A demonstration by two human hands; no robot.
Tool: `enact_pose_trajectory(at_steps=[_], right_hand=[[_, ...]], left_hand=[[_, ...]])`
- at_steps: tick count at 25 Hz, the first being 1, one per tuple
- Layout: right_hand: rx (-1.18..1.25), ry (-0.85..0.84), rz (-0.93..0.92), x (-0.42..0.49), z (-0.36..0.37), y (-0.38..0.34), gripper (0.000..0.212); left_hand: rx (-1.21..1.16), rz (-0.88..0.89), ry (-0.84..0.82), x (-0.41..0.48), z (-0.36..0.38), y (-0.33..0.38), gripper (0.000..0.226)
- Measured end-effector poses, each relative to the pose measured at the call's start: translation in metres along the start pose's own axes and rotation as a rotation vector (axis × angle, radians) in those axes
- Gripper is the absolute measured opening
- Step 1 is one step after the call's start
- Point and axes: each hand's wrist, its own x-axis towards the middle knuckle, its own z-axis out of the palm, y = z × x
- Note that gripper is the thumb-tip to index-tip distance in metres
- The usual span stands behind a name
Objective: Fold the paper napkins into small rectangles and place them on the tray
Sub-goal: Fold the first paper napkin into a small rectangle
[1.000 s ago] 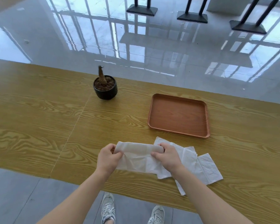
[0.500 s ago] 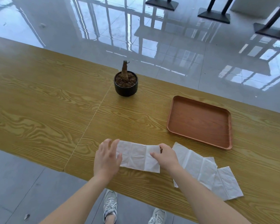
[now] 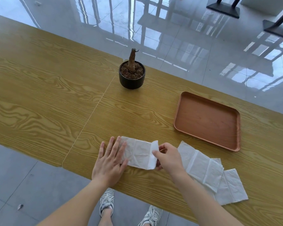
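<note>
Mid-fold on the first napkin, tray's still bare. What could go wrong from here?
1. The left hand pins only the left end of the napkin; as the right hand lifts the other end over, the thin paper could slide or crease crooked.
2. The spare napkins lie under the right forearm near the table edge, so a sweep could drag them off.
3. The tray sits far right; the fold may spring open in transit.

My left hand (image 3: 110,162) lies flat, fingers spread, palm down. My right hand (image 3: 168,156) pinches thumb against fingertips, forearms angled inward.
</note>
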Motion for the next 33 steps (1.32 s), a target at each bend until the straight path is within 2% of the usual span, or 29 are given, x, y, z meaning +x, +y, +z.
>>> enact_pose_trajectory(at_steps=[4,6,8,9,11,12,14,17,20,22,26,30,33], right_hand=[[0.073,-0.128,-0.018,0.000,0.015,-0.012,0.024],[-0.002,-0.132,-0.096,0.003,0.018,-0.011,0.018],[-0.226,-0.023,-0.306,0.007,0.016,-0.003,0.001],[-0.390,0.028,-0.443,0.010,0.014,0.001,0.010],[-0.673,0.007,-0.654,0.017,0.010,0.006,0.030],[-0.763,-0.026,-0.704,0.020,0.009,0.008,0.037],[-0.847,-0.042,-0.749,0.024,0.010,0.008,0.036],[-0.854,-0.009,-0.661,0.024,0.013,0.007,0.020],[-0.767,0.015,-0.459,0.015,0.016,0.013,0.017],[-0.693,-0.026,-0.383,0.003,0.021,0.021,0.015],[-0.602,-0.020,-0.388,-0.013,0.024,0.036,0.011],[-0.668,-0.007,-0.367,-0.012,0.021,0.035,0.013],[-0.572,0.040,-0.322,0.001,0.015,0.023,0.010]], left_hand=[[-0.012,0.003,-0.005,0.000,-0.002,0.000,0.069],[-0.026,0.002,0.000,0.000,-0.004,0.000,0.068],[-0.049,-0.006,0.017,0.000,-0.006,0.000,0.069],[-0.058,-0.011,0.025,0.000,-0.006,0.000,0.069],[-0.073,-0.014,0.033,0.000,-0.007,0.000,0.069],[-0.079,-0.013,0.035,0.000,-0.007,0.000,0.069],[-0.087,-0.012,0.036,0.000,-0.008,0.000,0.069],[-0.077,-0.009,0.040,0.000,-0.009,0.001,0.071],[-0.069,-0.026,0.054,-0.002,-0.010,0.001,0.075],[-0.080,-0.049,0.059,-0.002,-0.011,0.003,0.077],[-0.101,-0.108,0.053,0.001,-0.013,0.016,0.079],[-0.099,-0.122,0.075,0.000,-0.012,0.020,0.078],[-0.136,-0.163,0.132,0.011,-0.022,0.021,0.068]])
